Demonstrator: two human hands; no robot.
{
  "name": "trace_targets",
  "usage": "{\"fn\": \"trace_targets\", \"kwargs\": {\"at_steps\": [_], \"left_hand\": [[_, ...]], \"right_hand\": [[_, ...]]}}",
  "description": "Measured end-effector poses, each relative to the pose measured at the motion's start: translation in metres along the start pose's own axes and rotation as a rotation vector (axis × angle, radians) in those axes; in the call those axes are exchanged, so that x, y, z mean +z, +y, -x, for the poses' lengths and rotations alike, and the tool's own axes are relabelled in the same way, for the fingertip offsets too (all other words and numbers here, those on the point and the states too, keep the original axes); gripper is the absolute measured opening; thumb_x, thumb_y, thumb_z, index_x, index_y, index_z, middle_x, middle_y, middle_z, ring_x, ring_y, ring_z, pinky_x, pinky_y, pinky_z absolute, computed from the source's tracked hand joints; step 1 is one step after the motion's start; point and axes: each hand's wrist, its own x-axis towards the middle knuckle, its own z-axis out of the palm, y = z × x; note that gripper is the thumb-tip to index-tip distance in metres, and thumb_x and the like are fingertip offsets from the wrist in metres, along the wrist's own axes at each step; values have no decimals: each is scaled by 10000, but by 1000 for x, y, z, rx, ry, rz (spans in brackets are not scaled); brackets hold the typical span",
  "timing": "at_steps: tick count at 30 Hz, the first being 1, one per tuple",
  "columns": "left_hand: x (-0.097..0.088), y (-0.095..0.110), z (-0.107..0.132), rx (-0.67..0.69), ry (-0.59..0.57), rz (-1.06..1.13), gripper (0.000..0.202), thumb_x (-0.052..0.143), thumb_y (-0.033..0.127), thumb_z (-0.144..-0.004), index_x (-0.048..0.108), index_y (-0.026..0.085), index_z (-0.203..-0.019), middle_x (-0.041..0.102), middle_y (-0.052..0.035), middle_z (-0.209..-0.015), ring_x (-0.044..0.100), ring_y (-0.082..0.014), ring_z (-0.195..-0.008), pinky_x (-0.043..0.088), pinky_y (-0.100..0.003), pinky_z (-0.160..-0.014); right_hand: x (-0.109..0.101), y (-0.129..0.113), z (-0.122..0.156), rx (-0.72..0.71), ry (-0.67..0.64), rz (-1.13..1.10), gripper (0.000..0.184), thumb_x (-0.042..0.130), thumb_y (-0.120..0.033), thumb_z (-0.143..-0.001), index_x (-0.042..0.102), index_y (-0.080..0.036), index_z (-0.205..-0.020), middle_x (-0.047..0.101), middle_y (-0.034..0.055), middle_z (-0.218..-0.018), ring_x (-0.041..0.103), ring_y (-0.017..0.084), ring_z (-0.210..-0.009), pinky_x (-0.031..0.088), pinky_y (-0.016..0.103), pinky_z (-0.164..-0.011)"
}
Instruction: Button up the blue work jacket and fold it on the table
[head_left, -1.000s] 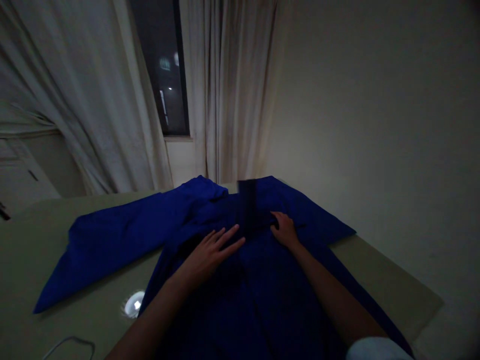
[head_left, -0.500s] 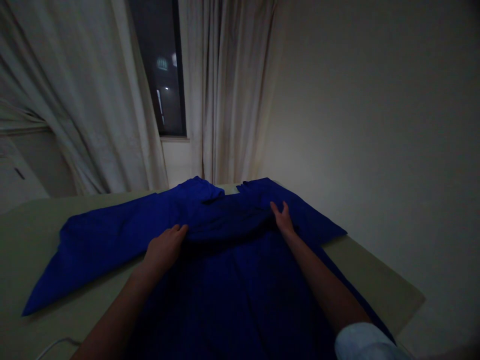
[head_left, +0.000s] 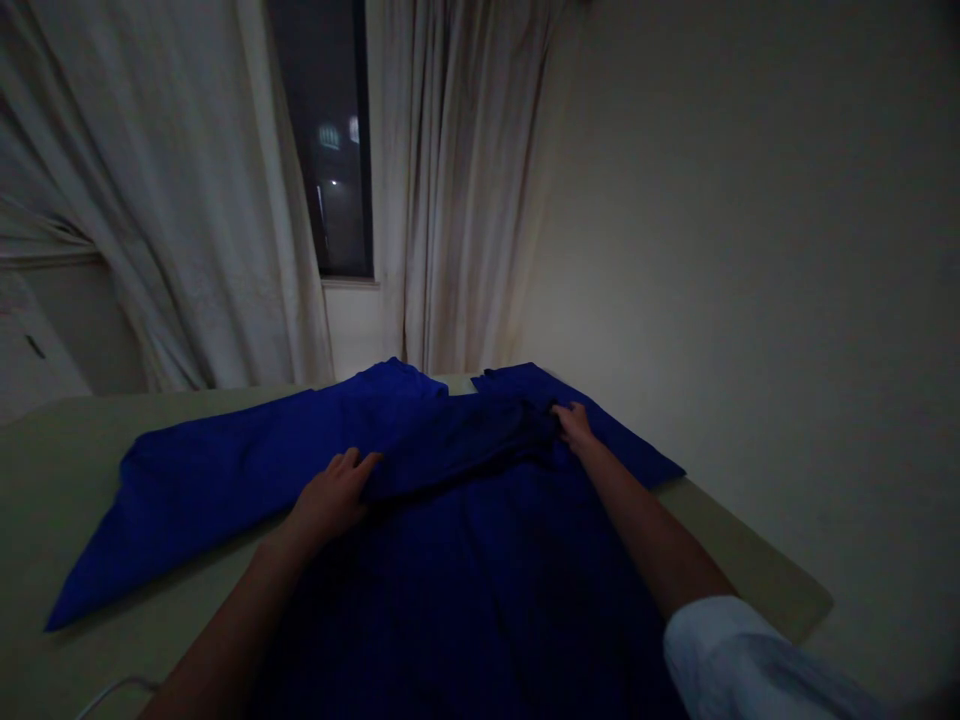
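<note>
A dark blue long-sleeved garment [head_left: 465,560] lies spread over a pale green surface, one sleeve stretched out to the left and the other to the right. Across its upper part a band of cloth is raised in a fold between my hands. My left hand [head_left: 337,490] is closed on the left end of this fold, thumb and fingers pinching the cloth. At the right end my right hand [head_left: 574,425] grips bunched fabric, its fingertips partly hidden in the folds. The lower part of the garment runs toward me, very dark between my forearms.
The pale green surface [head_left: 45,490] shows at the left and at the right corner. A thin white cable [head_left: 116,685] lies at the lower left. Behind are light curtains [head_left: 465,200], a dark window [head_left: 334,150], and a plain wall [head_left: 735,230] close on the right.
My right hand has gone from spread fingers to closed on the cloth, and the fabric there is now bunched and lifted. My left hand keeps nearly the same place.
</note>
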Motion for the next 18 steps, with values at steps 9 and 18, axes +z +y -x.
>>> {"fn": "trace_targets", "kwargs": {"at_steps": [9, 18], "left_hand": [[12, -8, 12, -184, -99, -128, 706, 358, 59, -957, 403, 257, -1633, 521, -229, -1500, 539, -395, -1334, 489, -549, -1011], [-19, 41, 84, 54, -35, 169, 449, 461, 385, -1030, 635, 230, -1414, 707, -134, -1322, 688, -294, -1186, 526, -418, -1024]], "right_hand": [[-16, 10, -5, 126, 43, 75, 452, 669, -249, -820, 667, -127, -1254, 771, 134, -1054, 724, 267, -995, 560, 420, -943], [-130, 27, 115, 18, -223, 184, 550, 797, -412, -757, 675, -206, -1252, 772, 107, -1051, 736, 275, -919, 578, 391, -838]]}}
